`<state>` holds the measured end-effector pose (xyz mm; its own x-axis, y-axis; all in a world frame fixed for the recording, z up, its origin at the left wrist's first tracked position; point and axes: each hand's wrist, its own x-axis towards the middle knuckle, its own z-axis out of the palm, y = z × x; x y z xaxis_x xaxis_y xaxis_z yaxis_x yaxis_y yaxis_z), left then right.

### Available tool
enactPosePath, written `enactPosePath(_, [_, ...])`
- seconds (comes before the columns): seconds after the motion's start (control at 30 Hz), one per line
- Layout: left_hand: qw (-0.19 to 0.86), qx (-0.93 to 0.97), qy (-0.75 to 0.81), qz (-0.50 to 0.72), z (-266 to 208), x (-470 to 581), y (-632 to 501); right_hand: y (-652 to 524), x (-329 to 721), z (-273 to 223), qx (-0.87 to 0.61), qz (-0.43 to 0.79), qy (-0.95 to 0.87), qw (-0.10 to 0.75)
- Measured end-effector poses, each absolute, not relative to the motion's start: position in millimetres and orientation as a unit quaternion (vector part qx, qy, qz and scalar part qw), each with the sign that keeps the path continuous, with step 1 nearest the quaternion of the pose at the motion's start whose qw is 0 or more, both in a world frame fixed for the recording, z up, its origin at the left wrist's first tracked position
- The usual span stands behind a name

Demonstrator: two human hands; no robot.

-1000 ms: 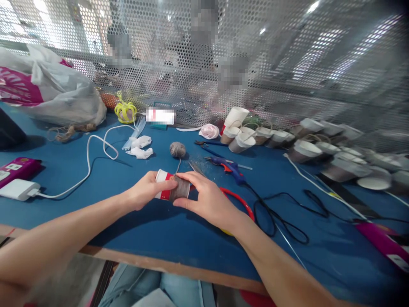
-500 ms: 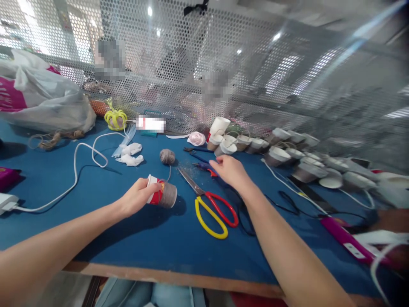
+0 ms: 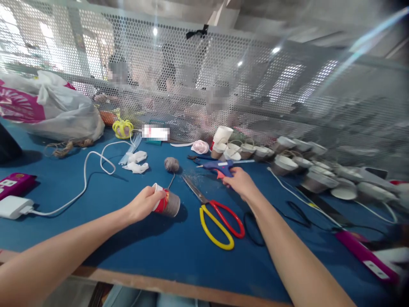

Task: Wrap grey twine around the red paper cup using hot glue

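Observation:
My left hand [image 3: 148,202] is closed around a red and white paper cup [image 3: 169,203], tilted on its side with its base to the right. Grey yarn wraps the base end of the cup. A strand runs from there to a small ball of grey yarn [image 3: 171,164] behind it. My right hand [image 3: 239,182] grips the handle of a blue glue gun [image 3: 220,166], whose nozzle points left and whose trigger is orange. Between the hands lie scissors [image 3: 204,200] with one yellow and one red handle loop.
Several yarn-wrapped cups [image 3: 284,164] stand at the back right. Pliers [image 3: 194,157] and a pink ribbon roll [image 3: 200,147] lie near the mesh panel [image 3: 179,102]. A plastic bag [image 3: 64,111] sits at the left. Cables and a purple power strip [image 3: 367,258] are on the right.
My right hand has closed on the glue gun and raised it off the table, turning it level. The left hand still holds the cup. The whole view has shifted slightly.

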<state>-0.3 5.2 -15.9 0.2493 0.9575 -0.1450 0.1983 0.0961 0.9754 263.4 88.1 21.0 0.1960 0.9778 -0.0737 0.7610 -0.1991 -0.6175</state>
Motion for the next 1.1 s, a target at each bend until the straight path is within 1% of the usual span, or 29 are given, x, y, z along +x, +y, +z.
enactPosePath(0.07, [0.540, 0.573, 0.512, 0.344, -15.1, -0.1, 5.2, 75.5, 257.3, 32.3, -0.690, 0.275, -0.604, 0.287])
enactPosePath(0.17, [0.535, 0.572, 0.521, 0.341, -14.4, -0.3, 5.1, 52.1, 241.8, 46.7, -0.616, 0.347, -0.628, 0.326])
enactPosePath(0.27, [0.534, 0.575, 0.521, 0.337, -13.2, -1.0, 4.7, 29.5, 224.7, 51.6, -0.561, 0.400, -0.649, 0.323])
enactPosePath(0.4, [0.528, 0.570, 0.535, 0.332, -10.8, -3.0, 5.6, 10.5, 214.6, 44.6, -0.489, 0.467, -0.680, 0.283])
enactPosePath(0.47, [0.525, 0.566, 0.542, 0.331, -9.6, -3.8, 6.6, 6.0, 214.6, 40.6, -0.478, 0.479, -0.686, 0.269])
enactPosePath(0.6, [0.539, 0.557, 0.541, 0.324, -7.3, -3.9, 7.6, -1.3, 212.3, 40.0, -0.504, 0.445, -0.699, 0.243])
enactPosePath(0.73, [0.547, 0.562, 0.529, 0.324, -7.6, -4.1, 8.1, -10.1, 204.7, 42.5, -0.524, 0.387, -0.734, 0.190])
enactPosePath(0.87, [0.547, 0.563, 0.528, 0.323, -10.6, -5.2, 9.1, -14.9, 201.8, 38.4, -0.542, 0.237, -0.790, 0.159])
enactPosePath(0.97, [0.550, 0.555, 0.532, 0.326, -10.9, -5.3, 9.5, -14.7, 201.2, 36.2, -0.525, 0.163, -0.820, 0.160])
enactPosePath(1.1, [0.573, 0.525, 0.531, 0.338, -7.3, -4.0, 9.4, -15.8, 199.3, 37.4, -0.495, 0.150, -0.837, 0.175])
